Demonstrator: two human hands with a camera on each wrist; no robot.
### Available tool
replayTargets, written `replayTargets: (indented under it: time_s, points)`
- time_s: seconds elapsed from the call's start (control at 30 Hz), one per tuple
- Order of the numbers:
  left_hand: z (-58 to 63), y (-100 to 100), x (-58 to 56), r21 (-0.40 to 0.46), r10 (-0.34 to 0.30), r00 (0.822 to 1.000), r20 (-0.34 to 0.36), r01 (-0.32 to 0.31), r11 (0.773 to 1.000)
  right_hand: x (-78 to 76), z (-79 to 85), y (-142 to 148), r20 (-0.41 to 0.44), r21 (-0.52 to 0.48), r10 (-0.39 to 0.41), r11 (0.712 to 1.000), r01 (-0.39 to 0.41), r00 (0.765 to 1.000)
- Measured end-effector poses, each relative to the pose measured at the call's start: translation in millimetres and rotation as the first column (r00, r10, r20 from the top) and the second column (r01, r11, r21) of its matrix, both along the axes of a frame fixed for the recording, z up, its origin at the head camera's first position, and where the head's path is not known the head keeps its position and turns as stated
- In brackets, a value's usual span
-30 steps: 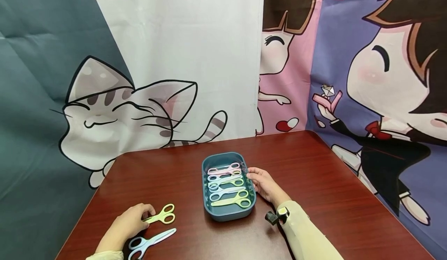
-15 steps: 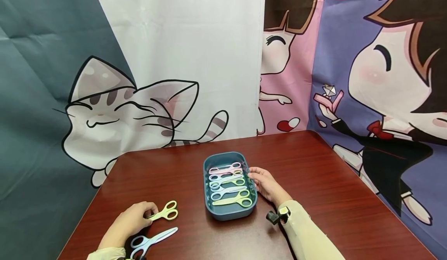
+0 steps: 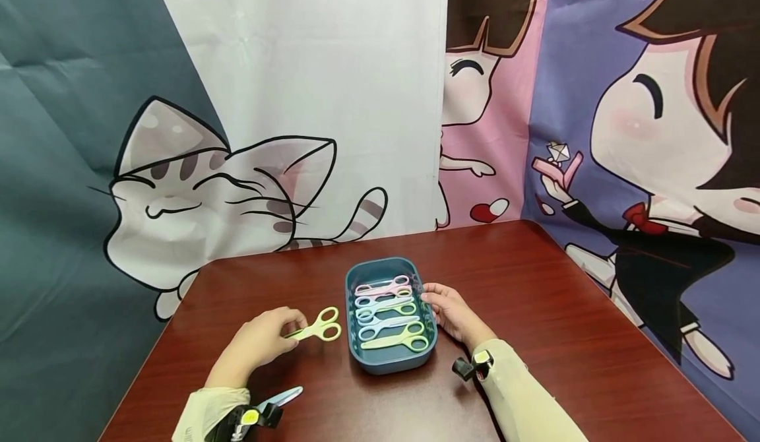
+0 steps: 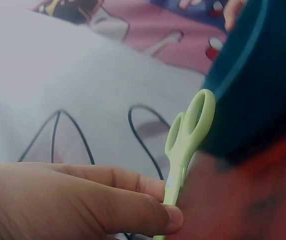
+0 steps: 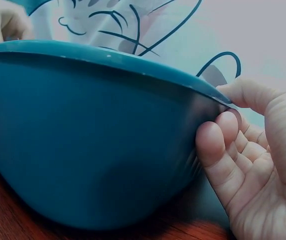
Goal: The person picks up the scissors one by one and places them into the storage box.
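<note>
Between thumb and fingers, my left hand (image 3: 264, 340) pinches yellow-green scissors (image 3: 321, 326) by the blade end, handles pointing toward the bin. In the left wrist view the scissors (image 4: 190, 130) stand up from the fingertips, their loops overlapping the bin's side. A dark teal plastic bin (image 3: 388, 365) stands on the table, with several pastel scissors lying crosswise in it: pink (image 3: 382, 288), light blue (image 3: 388, 326) and green (image 3: 394, 340). My right hand (image 3: 454, 313) grips the bin's right rim, thumb over the edge and fingers against the outer wall, as the right wrist view shows.
Light blue scissors (image 3: 285, 396) lie on the table near the front, partly hidden by the left wrist and its camera (image 3: 252, 419). The red-brown wooden table (image 3: 505, 270) ends at a cloth backdrop (image 3: 332, 66) with cartoon figures.
My left hand has lifted the yellow-green scissors and carried them rightward and away from me, closer to the bin. The right hand and the bin have stayed in place.
</note>
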State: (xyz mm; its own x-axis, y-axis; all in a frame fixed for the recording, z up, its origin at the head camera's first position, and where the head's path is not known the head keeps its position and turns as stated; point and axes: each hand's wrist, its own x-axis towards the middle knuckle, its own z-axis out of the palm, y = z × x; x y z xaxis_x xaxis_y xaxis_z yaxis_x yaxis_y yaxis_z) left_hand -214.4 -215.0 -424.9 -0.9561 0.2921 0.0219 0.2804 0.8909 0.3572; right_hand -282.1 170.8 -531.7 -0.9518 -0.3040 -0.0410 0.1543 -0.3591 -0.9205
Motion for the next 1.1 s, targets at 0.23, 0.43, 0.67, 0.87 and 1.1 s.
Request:
replayTargets:
  time_s: [0.23,0.43,0.67,0.87,1.1]
  points:
    - [16.5,36,-10.2,-0.01,-0.017,0.999,-0.038,0.017,1.0,1.7,-0.7,-1,-0.003,-0.015,-0.002,1.0,0.002,1.0]
    - [23.7,60,-18.1,-0.019,-0.042,0.999,-0.017,0.041,0.999,1.8,2.1,-1,-0.011,-0.017,0.004,1.0,-0.004,1.0]
    - [31.9,84,-22.5,-0.044,-0.097,0.995,-0.002,0.097,0.994,-0.4,2.8,0,0.001,-0.017,0.002,1.0,-0.002,1.0]
    - [32.4,98,-23.3,-0.058,-0.13,0.991,0.008,0.131,0.99,-0.7,0.1,0,0.004,-0.007,-0.002,1.0,0.002,1.0]
    - [31.1,118,-24.3,-0.08,-0.14,0.99,0.03,0.142,0.987,0.7,-0.2,1,-0.003,0.001,0.004,1.0,-0.004,1.0]
